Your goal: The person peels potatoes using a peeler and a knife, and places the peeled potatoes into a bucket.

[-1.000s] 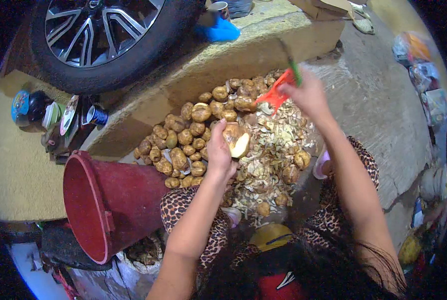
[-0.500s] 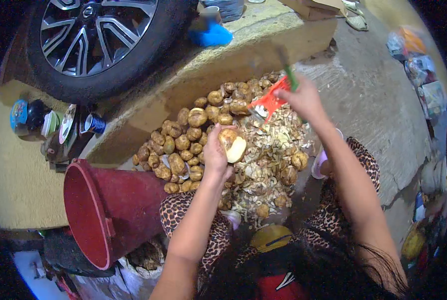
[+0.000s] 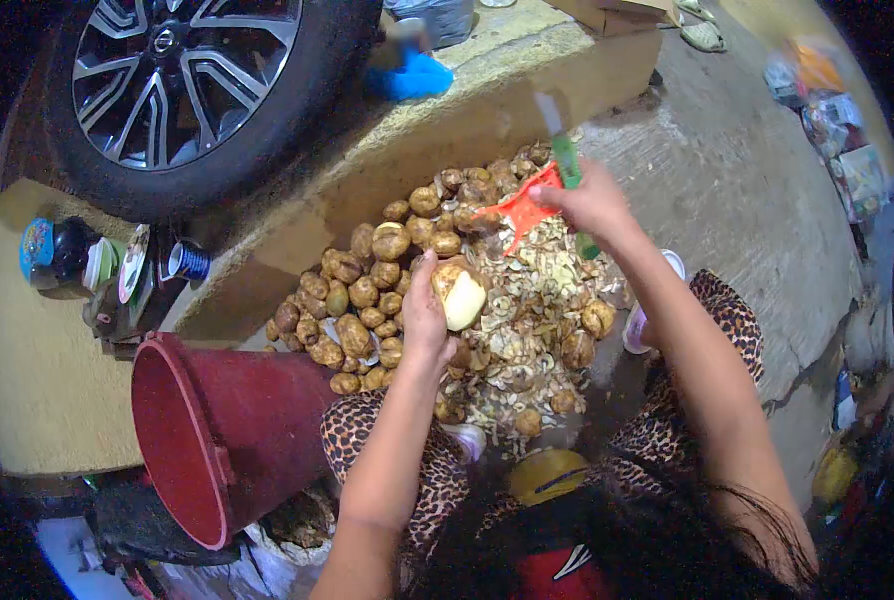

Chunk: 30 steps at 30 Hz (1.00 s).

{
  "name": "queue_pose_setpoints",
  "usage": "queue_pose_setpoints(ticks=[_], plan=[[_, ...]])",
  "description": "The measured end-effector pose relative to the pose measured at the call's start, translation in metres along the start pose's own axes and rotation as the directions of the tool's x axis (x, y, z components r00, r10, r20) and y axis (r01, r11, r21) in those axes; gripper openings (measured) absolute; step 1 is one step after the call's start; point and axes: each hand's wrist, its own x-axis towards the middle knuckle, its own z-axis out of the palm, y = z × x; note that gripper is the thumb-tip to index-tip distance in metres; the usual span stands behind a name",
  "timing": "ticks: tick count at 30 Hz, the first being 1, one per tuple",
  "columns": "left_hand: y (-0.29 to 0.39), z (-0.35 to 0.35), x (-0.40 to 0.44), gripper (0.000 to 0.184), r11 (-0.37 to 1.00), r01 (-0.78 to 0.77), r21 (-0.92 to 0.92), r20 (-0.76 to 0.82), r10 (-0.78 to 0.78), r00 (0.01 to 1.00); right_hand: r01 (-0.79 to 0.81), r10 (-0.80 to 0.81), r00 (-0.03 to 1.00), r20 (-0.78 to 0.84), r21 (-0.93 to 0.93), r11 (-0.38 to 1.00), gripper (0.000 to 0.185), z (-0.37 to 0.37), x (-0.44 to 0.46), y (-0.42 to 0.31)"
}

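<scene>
My left hand (image 3: 428, 318) is wrapped round a partly peeled potato (image 3: 463, 300), its pale flesh bare on one side and brown skin left at the top. To the right and higher up, my right hand (image 3: 595, 208) grips an orange peeler (image 3: 529, 207), whose forked end points left toward the potato but stays apart from it. In the same fist is a green-handled knife (image 3: 565, 160), its blurred blade sticking up. Beneath both hands lie a heap of peelings (image 3: 542, 300) and a pile of unpeeled potatoes (image 3: 365, 290).
A red bucket (image 3: 257, 425) lies tipped on its side at the left. Behind the potatoes runs a concrete step (image 3: 447, 130) with a car wheel (image 3: 182, 90) by it. A yellow object (image 3: 547, 475) sits between my knees, and bagged items (image 3: 837, 130) stand far right.
My right hand has shifted slightly left and down with the peeler and knife. The potato has turned a little in my left hand, showing its pale side more upright.
</scene>
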Motion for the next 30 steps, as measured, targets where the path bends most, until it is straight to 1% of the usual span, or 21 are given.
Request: queue_pose_setpoints(ticks=[3,4,5,6,7,9,10,13,14,17,18,19,20,21,22,23,26,28,29,30], plan=[[-0.003,-0.001,0.005,0.041,1.000,-0.017,-0.006,0.028,0.017,0.999,-0.148,0.105,0.964,0.242,0.166,0.975,0.028,0.013,-0.033,-0.035],[-0.003,0.002,0.005,0.041,1.000,-0.011,-0.009,-0.014,0.011,1.000,-0.113,0.082,0.966,0.245,0.118,0.987,0.028,0.021,-0.038,-0.030],[-0.002,0.006,0.005,0.041,1.000,-0.005,-0.011,-0.054,0.004,0.999,-0.062,0.028,0.957,0.288,0.109,0.992,0.029,0.023,-0.042,-0.029],[-0.003,0.009,0.004,0.041,1.000,0.002,-0.013,-0.095,-0.003,0.995,-0.048,0.024,0.963,0.269,0.084,0.995,0.028,0.021,-0.040,-0.027],[-0.006,0.006,0.006,0.040,1.000,0.005,0.019,-0.053,-0.004,0.999,-0.035,0.019,0.968,0.251,0.059,0.998,0.028,0.019,-0.037,-0.025],[-0.009,0.000,0.012,0.040,0.997,0.000,0.083,0.033,-0.002,0.999,-0.071,0.062,0.967,0.248,0.029,0.997,0.035,0.007,-0.030,-0.030],[-0.009,0.001,0.010,0.040,0.996,0.004,0.087,0.075,-0.011,0.997,-0.089,0.083,0.965,0.248,0.015,0.996,0.040,0.003,-0.029,-0.032],[-0.005,0.007,0.006,0.041,0.995,0.035,0.095,0.070,-0.041,0.997,0.044,-0.037,0.987,0.158,-0.040,0.998,0.040,0.003,-0.031,-0.029],[-0.005,0.004,0.005,0.044,0.993,0.044,0.112,0.123,-0.058,0.991,-0.011,0.022,0.977,0.212,-0.051,0.999,0.039,0.000,-0.032,-0.031],[0.003,0.015,-0.004,0.051,1.000,0.016,-0.008,0.270,-0.013,0.963,-0.039,0.036,0.976,0.213,0.012,0.999,0.038,-0.001,-0.030,-0.030],[0.008,0.012,-0.010,0.051,0.998,0.062,0.018,0.317,-0.064,0.946,-0.051,0.044,0.973,0.225,0.028,0.998,0.035,-0.002,-0.029,-0.030],[0.008,0.010,-0.011,0.053,0.982,-0.060,0.177,0.339,-0.003,0.941,-0.062,0.051,0.969,0.240,0.042,0.997,0.032,-0.003,-0.028,-0.030],[0.007,0.009,-0.012,0.058,0.927,-0.184,0.326,0.369,0.055,0.928,-0.072,0.056,0.965,0.255,0.056,0.996,0.029,-0.004,-0.028,-0.030],[0.007,0.007,-0.011,0.064,0.835,-0.303,0.459,0.407,0.105,0.907,-0.066,0.045,0.964,0.262,0.070,0.995,0.030,-0.004,-0.027,-0.027],[0.008,0.006,-0.009,0.081,0.868,-0.187,0.460,0.351,0.016,0.936,-0.060,0.035,0.962,0.270,0.084,0.995,0.030,-0.003,-0.026,-0.022],[0.010,0.007,-0.010,0.080,0.852,-0.196,0.486,0.372,0.001,0.928,-0.054,0.025,0.960,0.278,0.097,0.994,0.030,-0.002,-0.025,-0.019],[0.017,0.009,-0.014,0.076,0.798,-0.229,0.557,0.430,-0.042,0.902,0.061,-0.034,0.962,0.272,-0.090,0.994,0.030,-0.006,-0.034,-0.038],[0.018,0.004,-0.014,0.074,0.756,-0.257,0.602,0.465,-0.070,0.883,0.053,-0.025,0.957,0.289,-0.088,0.995,0.030,-0.010,-0.034,-0.041],[0.018,0.005,-0.015,0.073,0.768,-0.239,0.594,0.458,-0.079,0.885,0.049,-0.021,0.955,0.297,-0.086,0.995,0.029,-0.011,-0.033,-0.042],[0.021,0.011,-0.019,0.072,0.780,-0.219,0.587,0.451,-0.090,0.888,0.047,-0.019,0.968,0.251,-0.107,0.993,0.031,-0.014,-0.029,-0.039]])
